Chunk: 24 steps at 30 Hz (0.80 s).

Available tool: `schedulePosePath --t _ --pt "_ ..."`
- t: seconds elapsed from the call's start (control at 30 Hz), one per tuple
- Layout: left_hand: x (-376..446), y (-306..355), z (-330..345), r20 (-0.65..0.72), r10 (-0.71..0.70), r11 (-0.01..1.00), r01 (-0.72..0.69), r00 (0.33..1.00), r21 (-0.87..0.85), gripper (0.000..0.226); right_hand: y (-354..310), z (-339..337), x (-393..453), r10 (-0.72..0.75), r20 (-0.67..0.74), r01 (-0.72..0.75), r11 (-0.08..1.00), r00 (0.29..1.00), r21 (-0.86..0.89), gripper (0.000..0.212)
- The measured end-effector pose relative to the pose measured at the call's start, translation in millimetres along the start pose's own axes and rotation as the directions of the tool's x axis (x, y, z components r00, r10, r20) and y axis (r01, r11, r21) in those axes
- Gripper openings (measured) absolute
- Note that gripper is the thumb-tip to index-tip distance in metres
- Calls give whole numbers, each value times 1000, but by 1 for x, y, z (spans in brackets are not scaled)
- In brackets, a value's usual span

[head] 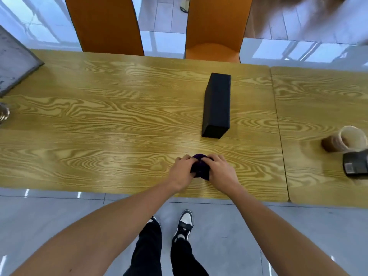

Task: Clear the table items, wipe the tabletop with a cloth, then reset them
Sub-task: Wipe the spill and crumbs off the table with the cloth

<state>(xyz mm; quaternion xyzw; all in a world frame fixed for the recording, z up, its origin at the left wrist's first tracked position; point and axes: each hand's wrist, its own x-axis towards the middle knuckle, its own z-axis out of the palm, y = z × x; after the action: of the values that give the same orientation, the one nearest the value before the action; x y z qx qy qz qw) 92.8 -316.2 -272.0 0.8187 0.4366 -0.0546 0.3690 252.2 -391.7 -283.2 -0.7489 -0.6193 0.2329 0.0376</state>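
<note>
A bunched dark purple cloth lies on the wooden table near its front edge. My left hand grips the cloth's left side and my right hand grips its right side, so most of the cloth is hidden between them. A long black box lies on the table just behind the hands, apart from them.
A second table adjoins on the right, carrying a tipped brown cup and a dark packet. A grey board and a glass object sit at the far left. Two orange chairs stand behind the table.
</note>
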Motion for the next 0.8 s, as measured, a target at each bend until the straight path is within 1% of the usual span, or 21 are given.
schedulePosePath --t 0.13,0.23,0.3,0.37,0.43,0.57,0.6,0.63,0.7,0.77,0.8 --pt "19 45 25 83 82 997 -82 993 1 45 42 -5 -27 149 -48 -148 989 988 32 48" --pt "17 67 45 156 118 993 -119 981 -2 45 59 -6 -55 200 -48 -197 978 979 64 47" --pt "12 79 56 188 138 990 -132 972 -42 44 69 -7 -71 222 -54 -217 973 974 78 44" --pt "9 92 61 192 149 986 -131 970 -102 42 80 -11 -84 265 -74 -257 961 961 103 40" --pt "8 107 65 182 168 979 -143 969 -143 41 90 -18 -92 341 -95 -328 936 935 131 38" --pt "13 136 63 161 212 967 -183 964 -178 43 109 -34 -96 437 -181 -412 897 881 160 34" --pt "15 139 61 168 216 966 -186 962 -180 43 113 -38 -97 452 -183 -425 889 873 170 35" --pt "17 140 58 177 212 967 -180 961 -178 43 116 -39 -97 461 -153 -437 884 874 165 37" --pt "18 135 51 211 185 975 -153 960 -160 42 119 -39 -98 455 -25 -450 887 890 106 45" --pt "16 125 44 255 157 984 -130 954 -118 39 116 -39 -98 475 84 -481 874 876 68 52" --pt "15 118 40 277 132 990 -110 952 -92 40 112 -41 -96 492 100 -499 864 865 67 54"
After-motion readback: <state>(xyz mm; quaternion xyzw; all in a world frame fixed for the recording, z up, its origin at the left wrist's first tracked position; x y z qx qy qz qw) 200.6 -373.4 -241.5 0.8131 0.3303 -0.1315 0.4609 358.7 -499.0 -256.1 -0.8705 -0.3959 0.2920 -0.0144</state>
